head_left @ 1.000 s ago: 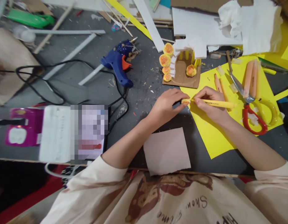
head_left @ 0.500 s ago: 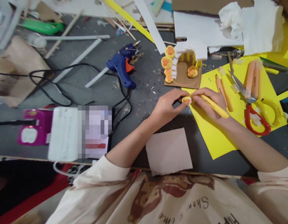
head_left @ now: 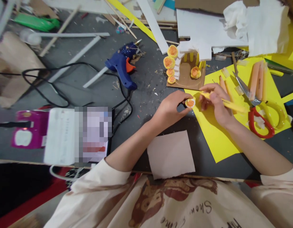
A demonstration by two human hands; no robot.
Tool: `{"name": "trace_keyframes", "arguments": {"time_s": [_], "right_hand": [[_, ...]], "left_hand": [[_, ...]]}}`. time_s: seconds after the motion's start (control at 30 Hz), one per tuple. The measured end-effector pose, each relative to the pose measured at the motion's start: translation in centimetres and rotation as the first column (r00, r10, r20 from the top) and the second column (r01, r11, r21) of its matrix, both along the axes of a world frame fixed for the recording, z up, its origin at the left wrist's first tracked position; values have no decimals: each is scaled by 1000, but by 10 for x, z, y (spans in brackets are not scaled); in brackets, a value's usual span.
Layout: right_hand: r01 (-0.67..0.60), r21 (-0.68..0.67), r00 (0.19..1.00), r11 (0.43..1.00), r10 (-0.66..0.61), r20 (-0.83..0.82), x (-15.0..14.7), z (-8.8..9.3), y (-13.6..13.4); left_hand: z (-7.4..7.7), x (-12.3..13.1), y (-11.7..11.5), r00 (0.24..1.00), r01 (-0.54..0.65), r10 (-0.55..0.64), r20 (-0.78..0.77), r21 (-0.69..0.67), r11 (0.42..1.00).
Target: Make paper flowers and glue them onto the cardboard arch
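Between the thumb and fingers of my left hand (head_left: 171,106) is a small round piece (head_left: 190,103), white at the rim with orange and yellow colouring on its face. My right hand (head_left: 219,104) grips a yellow marker (head_left: 228,104), its tip pointing left, a short way apart from the piece. Beyond my hands stands a small cardboard model (head_left: 185,83) with white steps. Several yellow-and-orange rounds (head_left: 169,62) line its left side, and one more (head_left: 195,72) sits on its base. Under my right hand lies a yellow sheet (head_left: 216,148).
Red-handled scissors (head_left: 261,126) and orange markers (head_left: 257,80) lie on the yellow sheet. A blue glue gun (head_left: 124,65) with a black cord rests left of the model. Sandpaper-like square (head_left: 171,155) lies near the table edge. A phone (head_left: 96,133) is at left.
My right hand has drawn the marker back to the right, away from the small round piece, and its grip has shifted. My left hand stays nearly still. The view has shifted slightly.
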State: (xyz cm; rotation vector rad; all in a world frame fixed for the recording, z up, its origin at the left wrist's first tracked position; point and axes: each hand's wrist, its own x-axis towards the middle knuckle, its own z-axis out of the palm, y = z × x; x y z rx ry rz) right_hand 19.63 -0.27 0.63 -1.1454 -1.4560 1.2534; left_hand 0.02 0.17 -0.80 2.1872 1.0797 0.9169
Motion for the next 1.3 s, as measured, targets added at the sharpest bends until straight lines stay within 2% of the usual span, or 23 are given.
{"name": "trace_keyframes", "arguments": {"time_s": [0.07, 0.27, 0.4, 0.63, 0.8, 0.93, 1.3], "right_hand": [[-12, -37, 998, 999, 10, -58, 0, 0, 0], [-80, -28, 996, 996, 81, 21, -2, 8, -2], [-111, -48, 993, 993, 113, 35, -1, 7, -3], [-45, 20, 995, 999, 43, 93, 0, 4, -1], [-78, 1, 993, 997, 78, 85, 0, 4, -2], [-50, 34, 995, 998, 47, 83, 0, 3, -2], [-42, 21, 994, 999, 39, 105, 0, 4, -1]], "left_hand": [[-1, 0, 1, 1000, 14, -14, 3, 29, 999], [-4, -1, 2, 999, 29, -27, -32, 61, 998], [-5, -1, 2, 999, 44, -42, -30, 75, 996], [-3, -1, 1, 998, 30, -30, -63, 11, 999], [-3, -1, 1, 998, 45, -44, -54, 15, 999], [-4, -1, 2, 998, 36, -34, -54, 31, 999], [-3, -2, 2, 998, 49, -48, -28, 15, 999]]}}
